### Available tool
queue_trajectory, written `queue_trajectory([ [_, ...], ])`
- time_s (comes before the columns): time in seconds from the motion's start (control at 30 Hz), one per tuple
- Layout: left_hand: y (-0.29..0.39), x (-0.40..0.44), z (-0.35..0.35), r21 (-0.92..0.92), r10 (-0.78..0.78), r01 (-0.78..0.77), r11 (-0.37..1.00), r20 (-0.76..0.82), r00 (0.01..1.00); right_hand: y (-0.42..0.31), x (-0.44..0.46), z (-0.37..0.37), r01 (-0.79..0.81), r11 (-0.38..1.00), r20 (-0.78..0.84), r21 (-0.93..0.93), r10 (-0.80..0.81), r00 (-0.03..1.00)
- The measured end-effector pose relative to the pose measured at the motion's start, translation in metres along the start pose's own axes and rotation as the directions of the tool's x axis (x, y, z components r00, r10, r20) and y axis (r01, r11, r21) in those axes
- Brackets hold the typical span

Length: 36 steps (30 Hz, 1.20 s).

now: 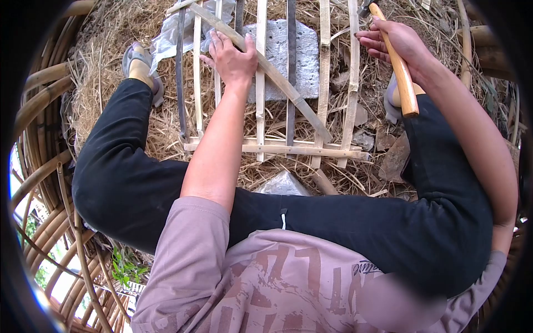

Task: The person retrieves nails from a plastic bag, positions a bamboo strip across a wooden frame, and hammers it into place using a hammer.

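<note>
My left hand (233, 58) lies over a diagonal bamboo strip (294, 95), its thumb on one side and its fingers on the other, steadying it against the slats below. This strip crosses a frame of upright bamboo slats (260, 114), some pale and some dark, joined near me by a crosspiece (300, 150). In my right hand (397, 44) is a hammer (404, 83), gripped loosely near the head between thumb and palm, with the other fingers partly extended. The wooden handle points back towards me; the dark head is partly cut off at the top edge.
Beneath the slats lies a pale stone block (305, 61) on straw-covered ground (105, 105). Clear plastic sheeting (166, 36) sits at the upper left. My bent legs (122, 161) flank the frame. Stones (394, 158) lie at right, and curved bamboo poles (47, 111) rise at left.
</note>
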<state>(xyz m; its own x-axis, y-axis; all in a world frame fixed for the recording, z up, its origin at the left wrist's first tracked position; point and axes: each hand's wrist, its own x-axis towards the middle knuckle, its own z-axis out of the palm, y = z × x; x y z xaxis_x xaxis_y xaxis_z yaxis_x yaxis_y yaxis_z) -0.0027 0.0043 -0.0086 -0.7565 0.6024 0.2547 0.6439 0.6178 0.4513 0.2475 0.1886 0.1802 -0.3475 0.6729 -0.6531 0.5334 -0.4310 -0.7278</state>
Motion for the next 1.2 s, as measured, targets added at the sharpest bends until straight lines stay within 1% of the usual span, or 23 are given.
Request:
queue_trajectory([
  [0.77,0.0005,0.0006,-0.0032,0.007,0.0,0.0,1.0,0.028,1.0,0.0003,-0.0003,0.0009,-0.009,1.0,-0.007,-0.016,0.009,1.0],
  [1.2,-0.0002,0.0002,-0.0008,0.011,-0.009,0.008,1.0,0.007,1.0,0.0002,0.0004,0.0004,-0.005,1.0,-0.002,-0.019,0.005,1.0],
])
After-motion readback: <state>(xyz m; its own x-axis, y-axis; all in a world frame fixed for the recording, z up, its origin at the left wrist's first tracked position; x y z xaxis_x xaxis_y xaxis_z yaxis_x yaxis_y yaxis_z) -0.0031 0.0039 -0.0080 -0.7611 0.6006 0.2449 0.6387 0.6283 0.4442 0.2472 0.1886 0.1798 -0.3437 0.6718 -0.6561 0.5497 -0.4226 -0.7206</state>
